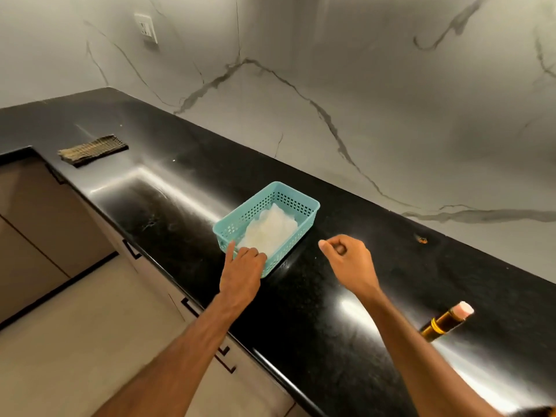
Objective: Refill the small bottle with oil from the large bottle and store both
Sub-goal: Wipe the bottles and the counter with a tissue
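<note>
A teal perforated basket (304, 206) sits on the black counter (186, 176), lined with white crumpled paper (270, 228). My left hand (242, 266) rests on the basket's near rim, fingers curled over the edge and the index finger pointing up. My right hand (349, 261) hovers just right of the basket with its fingers loosely curled and nothing in it. A dark amber bottle (445, 322) with gold bands and a pale pink cap stands at the lower right, partly hidden behind my right forearm. No second bottle is in view.
A folded dark cloth (93, 149) lies at the counter's far left. The marble wall (361, 85) runs behind, with a socket (146, 27) on it. Drawers with black handles (132, 249) sit below the counter's front edge.
</note>
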Demonstrator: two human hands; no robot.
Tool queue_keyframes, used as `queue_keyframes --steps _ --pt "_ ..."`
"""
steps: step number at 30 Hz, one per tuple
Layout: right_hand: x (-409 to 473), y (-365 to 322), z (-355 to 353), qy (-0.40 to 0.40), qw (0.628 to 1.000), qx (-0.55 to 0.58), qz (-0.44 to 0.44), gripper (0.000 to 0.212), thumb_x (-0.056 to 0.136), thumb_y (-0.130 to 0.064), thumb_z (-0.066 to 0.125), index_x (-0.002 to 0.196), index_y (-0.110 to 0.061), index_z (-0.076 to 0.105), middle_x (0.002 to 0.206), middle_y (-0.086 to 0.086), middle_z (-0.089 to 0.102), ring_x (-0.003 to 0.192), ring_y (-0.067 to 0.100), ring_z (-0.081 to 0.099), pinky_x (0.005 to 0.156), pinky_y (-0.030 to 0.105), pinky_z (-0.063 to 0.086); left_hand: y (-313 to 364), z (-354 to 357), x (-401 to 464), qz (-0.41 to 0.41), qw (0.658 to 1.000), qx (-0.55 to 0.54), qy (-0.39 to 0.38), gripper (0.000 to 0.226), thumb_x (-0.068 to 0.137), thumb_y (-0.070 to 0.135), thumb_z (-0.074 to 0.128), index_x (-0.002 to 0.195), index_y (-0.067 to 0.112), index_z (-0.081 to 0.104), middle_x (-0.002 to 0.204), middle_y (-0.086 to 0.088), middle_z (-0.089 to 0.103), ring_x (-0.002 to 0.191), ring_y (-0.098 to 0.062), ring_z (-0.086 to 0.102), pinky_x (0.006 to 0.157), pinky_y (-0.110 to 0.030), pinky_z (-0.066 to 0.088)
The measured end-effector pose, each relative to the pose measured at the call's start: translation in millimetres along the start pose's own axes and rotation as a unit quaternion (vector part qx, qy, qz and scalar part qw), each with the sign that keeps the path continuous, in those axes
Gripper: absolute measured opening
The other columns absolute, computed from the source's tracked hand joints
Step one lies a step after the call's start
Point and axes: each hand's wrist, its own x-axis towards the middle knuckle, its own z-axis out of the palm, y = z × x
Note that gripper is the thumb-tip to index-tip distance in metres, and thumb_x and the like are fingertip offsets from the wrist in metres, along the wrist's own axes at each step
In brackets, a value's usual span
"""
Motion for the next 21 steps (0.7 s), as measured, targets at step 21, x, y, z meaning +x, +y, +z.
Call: queue_keyframes --steps 21 --pt "114.2 2.3 117.3 -0.137 0.954 -0.267 0.031 0.032 0.092 -0.019 0.06 0.124 -0.014 0.059 0.129 0.007 0.057 0.11 0.023 0.057 0.091 0.033 0.048 21.8 -19.0 -29.4 -0.011 0.972 -0.222 -0.08 0.048 0.092 0.06 0.044 0.11 0.022 0.068 0.107 0.002 0.065 0.094 -0.017 0.062 0.083 -0.035 0.053"
